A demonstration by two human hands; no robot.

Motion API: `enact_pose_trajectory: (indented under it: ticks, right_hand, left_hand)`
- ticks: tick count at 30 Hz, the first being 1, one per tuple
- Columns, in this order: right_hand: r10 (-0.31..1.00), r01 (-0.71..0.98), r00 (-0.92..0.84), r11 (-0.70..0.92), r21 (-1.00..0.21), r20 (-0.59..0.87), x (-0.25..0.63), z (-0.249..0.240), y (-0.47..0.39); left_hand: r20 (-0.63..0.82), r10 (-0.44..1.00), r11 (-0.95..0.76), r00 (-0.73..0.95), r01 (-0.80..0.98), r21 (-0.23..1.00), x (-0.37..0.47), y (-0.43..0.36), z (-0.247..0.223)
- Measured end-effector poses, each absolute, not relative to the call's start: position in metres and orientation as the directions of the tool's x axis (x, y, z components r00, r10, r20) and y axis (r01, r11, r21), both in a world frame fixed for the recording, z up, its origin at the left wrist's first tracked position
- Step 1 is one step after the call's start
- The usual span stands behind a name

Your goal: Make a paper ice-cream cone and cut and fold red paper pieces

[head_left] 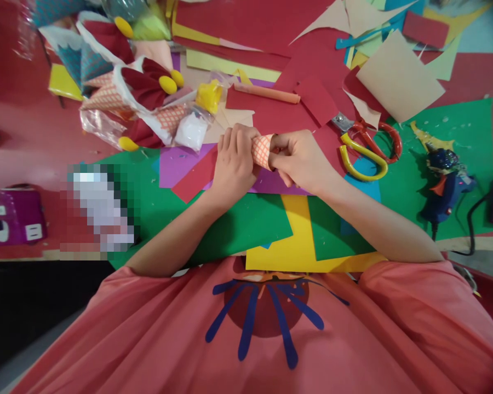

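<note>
My left hand [237,158] is wrapped around a small rolled cone [262,151] of orange-and-white checked paper. Its open end faces right, where the thumb and fingers of my right hand [294,157] pinch the rim, some fingertips reaching inside. The narrow end is hidden in my left palm. Both hands are just above purple and red sheets. Finished-looking cones [102,90] in orange check and teal, with white edging, dark red folds and yellow ovals, lie at the upper left. Beside them are a bag of yellow clay [209,97] and a bag of white clay [191,130].
Scissors [365,143] with red and yellow handles lie right of my hands. A blue glue gun [447,191] with a cord rests farther right. A rolled orange paper tube [267,93], a beige sheet [400,76] and many scraps cover the back. Green sheets [238,230] lie in front.
</note>
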State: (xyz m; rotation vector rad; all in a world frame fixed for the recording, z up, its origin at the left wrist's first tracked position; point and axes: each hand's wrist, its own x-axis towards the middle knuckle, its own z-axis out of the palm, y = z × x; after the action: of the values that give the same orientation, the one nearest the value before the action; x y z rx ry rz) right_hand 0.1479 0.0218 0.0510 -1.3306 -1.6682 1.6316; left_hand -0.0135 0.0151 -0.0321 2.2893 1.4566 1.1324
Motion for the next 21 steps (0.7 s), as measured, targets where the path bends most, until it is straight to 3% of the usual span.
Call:
enact_pose_trajectory:
  ticks: [6,10,14,16,21]
  right_hand:
    - [0.828,0.070,-0.385,-0.414,-0.908,-0.407,0.144,0.042,0.017]
    - [0.797,0.040,-0.452,-0.430,-0.902,-0.400,0.147,0.046,0.017]
    - [0.721,0.261,-0.602,-0.226,-0.938,-0.342,0.162,0.070,0.023]
    - [0.764,0.354,-0.582,-0.072,-0.933,-0.280,0.170,0.083,0.025]
    - [0.743,0.594,-0.633,0.285,-0.752,-0.218,0.172,0.094,0.024]
  left_hand:
    - [0.476,0.857,-0.495,0.198,0.571,0.655,-0.018,0.019,-0.039]
    - [0.470,0.864,-0.486,0.184,0.554,0.676,-0.017,0.021,-0.034]
    - [0.432,0.880,-0.473,0.198,0.440,0.763,-0.011,0.018,-0.019]
    - [0.448,0.869,-0.495,0.210,0.352,0.795,-0.007,0.016,-0.012]
    - [0.378,0.879,-0.466,0.292,0.348,0.814,-0.004,0.014,-0.007]
